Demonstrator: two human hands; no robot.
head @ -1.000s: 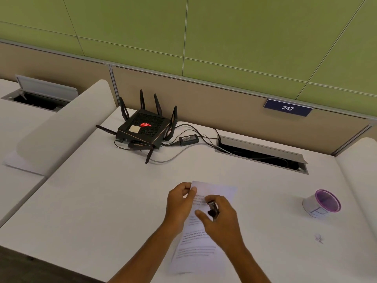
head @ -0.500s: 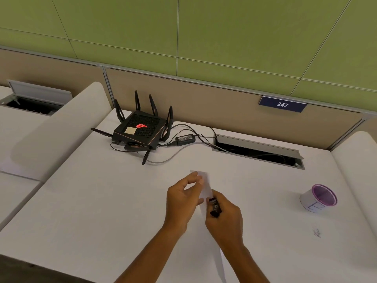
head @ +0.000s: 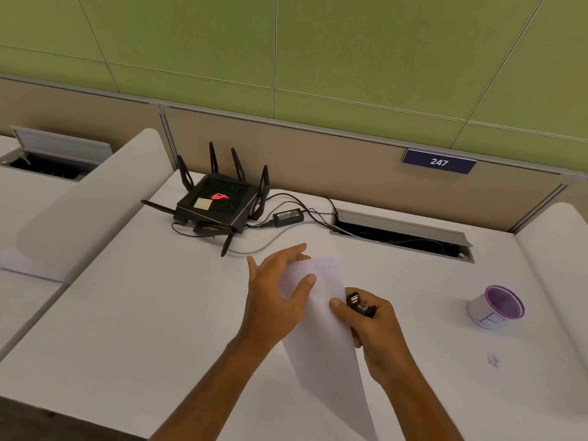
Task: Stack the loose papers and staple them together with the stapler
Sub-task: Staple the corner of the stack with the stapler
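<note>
The white papers [head: 321, 338] are lifted off the white desk [head: 143, 313] and turned so their blank back faces me. My left hand [head: 276, 297] grips their top left part, thumb on the front, fingers behind. My right hand [head: 375, 332] holds a small black stapler [head: 361, 304] in its fist at the papers' right edge, its thumb pressing on the sheet. How many sheets there are cannot be told.
A black router [head: 216, 205] with antennas and cables sits at the back left of the desk. An open cable hatch [head: 401, 233] lies behind the hands. A purple-rimmed cup [head: 496, 307] stands to the right. A padded divider [head: 89, 198] borders the left side.
The papers went from lying printed side up on the desk to being lifted and turned over, blank side showing. Both hands rose with them; the stapler stayed in my right hand.
</note>
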